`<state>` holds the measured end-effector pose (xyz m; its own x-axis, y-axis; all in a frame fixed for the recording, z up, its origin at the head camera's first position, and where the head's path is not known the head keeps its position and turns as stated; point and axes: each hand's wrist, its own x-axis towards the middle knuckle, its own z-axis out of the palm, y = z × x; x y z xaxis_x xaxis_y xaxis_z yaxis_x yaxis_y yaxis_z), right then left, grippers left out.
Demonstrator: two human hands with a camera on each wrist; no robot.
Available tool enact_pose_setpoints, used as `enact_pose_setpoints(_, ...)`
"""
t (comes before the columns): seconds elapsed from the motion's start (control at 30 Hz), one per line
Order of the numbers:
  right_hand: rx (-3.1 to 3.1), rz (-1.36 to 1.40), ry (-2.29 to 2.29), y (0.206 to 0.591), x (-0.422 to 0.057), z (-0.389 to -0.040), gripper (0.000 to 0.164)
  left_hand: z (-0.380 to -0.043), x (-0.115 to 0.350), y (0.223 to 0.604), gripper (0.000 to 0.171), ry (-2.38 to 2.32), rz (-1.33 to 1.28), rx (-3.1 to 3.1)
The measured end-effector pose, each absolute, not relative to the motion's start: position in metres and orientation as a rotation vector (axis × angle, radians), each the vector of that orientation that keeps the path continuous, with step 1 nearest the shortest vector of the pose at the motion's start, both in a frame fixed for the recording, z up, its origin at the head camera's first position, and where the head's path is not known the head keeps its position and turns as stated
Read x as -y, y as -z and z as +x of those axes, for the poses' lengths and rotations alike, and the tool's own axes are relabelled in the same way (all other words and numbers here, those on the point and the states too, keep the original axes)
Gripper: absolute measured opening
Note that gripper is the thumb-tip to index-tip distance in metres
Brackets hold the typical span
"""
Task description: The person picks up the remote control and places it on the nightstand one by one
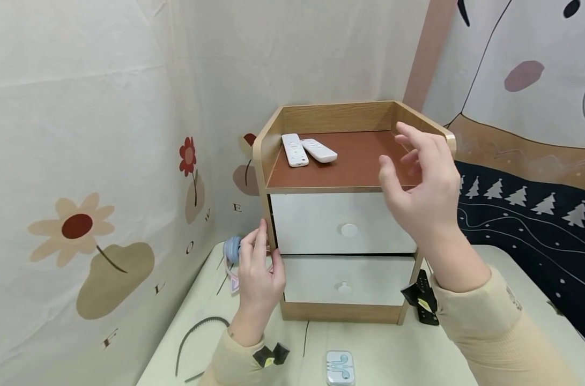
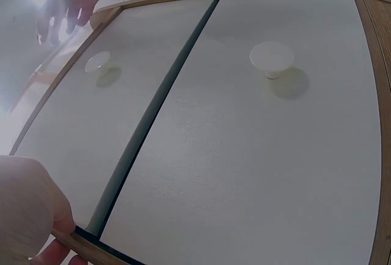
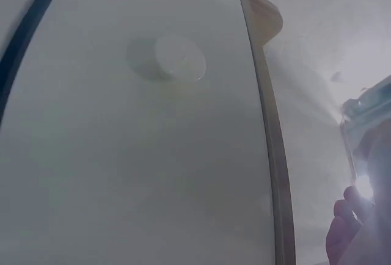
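Note:
A small wooden cabinet (image 1: pixel 340 312) with two white drawers stands on the table. Its upper drawer (image 1: pixel 311 222) and lower drawer (image 1: pixel 311 279) each have a round white knob. My left hand (image 1: pixel 260 273) holds the cabinet's left side edge, thumb at the front and fingers along the outer side. Raised before the upper right of the cabinet, my right hand (image 1: pixel 424 185) is apart from it, fingers loosely bent and holding nothing. Two white remote controls, one (image 1: pixel 295 150) beside the other (image 1: pixel 320 151), lie on the brown top shelf (image 1: pixel 355 171).
Earphones in a clear case (image 1: pixel 340 368) lie in front of the cabinet. A black remote control (image 1: pixel 427 316) is at its right. Headphones (image 1: pixel 231 250) in blue and pink sit behind my left hand. A dark curved cord (image 1: pixel 188 332) lies left. Printed fabric (image 1: pixel 128 107) hangs around the table.

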<state>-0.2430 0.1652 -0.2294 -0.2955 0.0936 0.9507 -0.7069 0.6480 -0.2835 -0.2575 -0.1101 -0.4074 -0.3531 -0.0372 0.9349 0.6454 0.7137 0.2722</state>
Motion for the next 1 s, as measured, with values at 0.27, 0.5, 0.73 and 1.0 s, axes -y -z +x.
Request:
enact_pose_setpoints(0.27,1.615,0.463,-0.835,0.251,-0.175,-0.236,0.050,-0.256,0.110,0.406,0.071,0.755,-0.478,1.802)
enact_pose_setpoints(0.5,1.584,0.378,-0.865,0.268,-0.190,-0.232,0.054,-0.255,0.110,0.406,0.071,0.751,-0.476,1.797)
enact_pose_setpoints(0.73,1.591,0.294,-0.877,0.290,-0.205,-0.228,0.055,-0.254,0.110,0.404,0.070,0.765,-0.479,1.802)
enact_pose_setpoints(1.0,1.613,0.170,-0.901,0.319,-0.230,-0.225,0.055,-0.252,0.109,0.403,0.067,0.782,-0.472,1.822)
